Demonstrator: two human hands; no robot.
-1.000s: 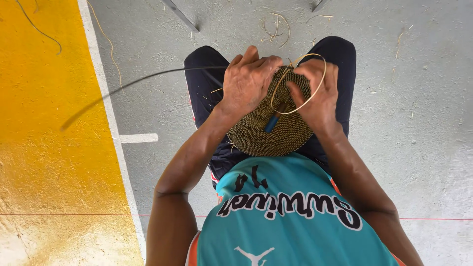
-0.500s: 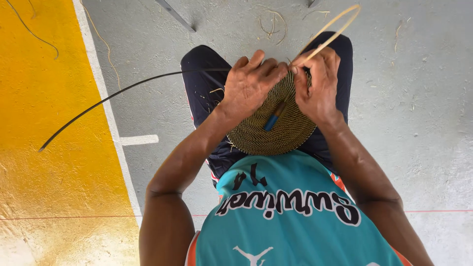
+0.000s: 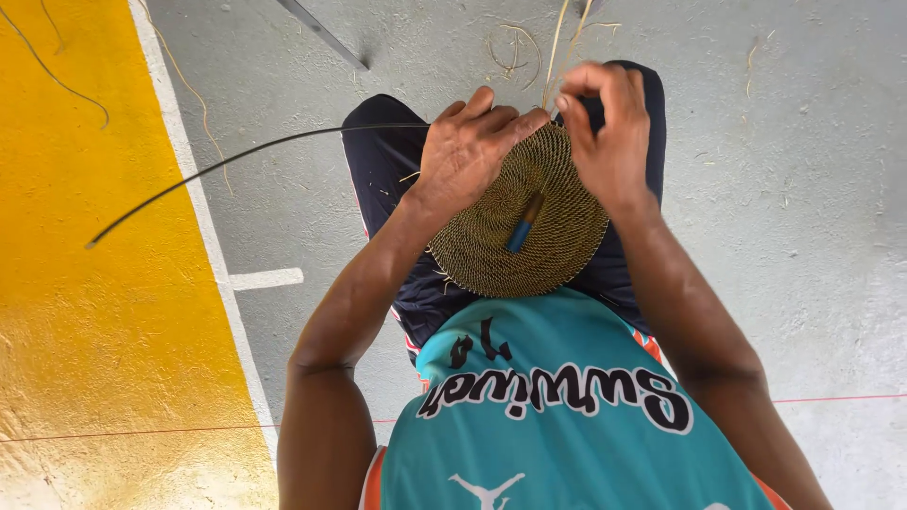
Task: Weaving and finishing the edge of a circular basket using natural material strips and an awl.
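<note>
Both hands are busy at the far rim of a round, flat, tightly coiled woven disc of tan and dark fibre (image 3: 520, 222), which rests on the seated person's lap over dark shorts (image 3: 387, 151). His left hand (image 3: 468, 146) lies curled over the upper left edge of the disc, fingers folded down and thumb pressing toward the rim, clamping it in place. His right hand (image 3: 609, 127) is closed in a pinch on pale thin straw strands (image 3: 557, 47) that run up and away from the rim.

From where I stand, the disc looks light and fairly stiff across its face, yet springy at the edge, so a grip at the rim close to the working point seems the sensible hold. The strands look thin, dry and likely to snap or fray if bent sharply. A long thin black flexible rod (image 3: 236, 161) leads out from under the left hand and arcs over the grey concrete floor (image 3: 803, 189) toward the yellow painted floor area (image 3: 85, 312); it appears whippy.

A small blue-handled tool (image 3: 520, 231) sticks in the disc's face, its tip buried. The exact join under the fingers is hidden, and the strands' upper ends are cut off by the frame. Loose straw scraps (image 3: 510, 47) lie beyond the knees.
</note>
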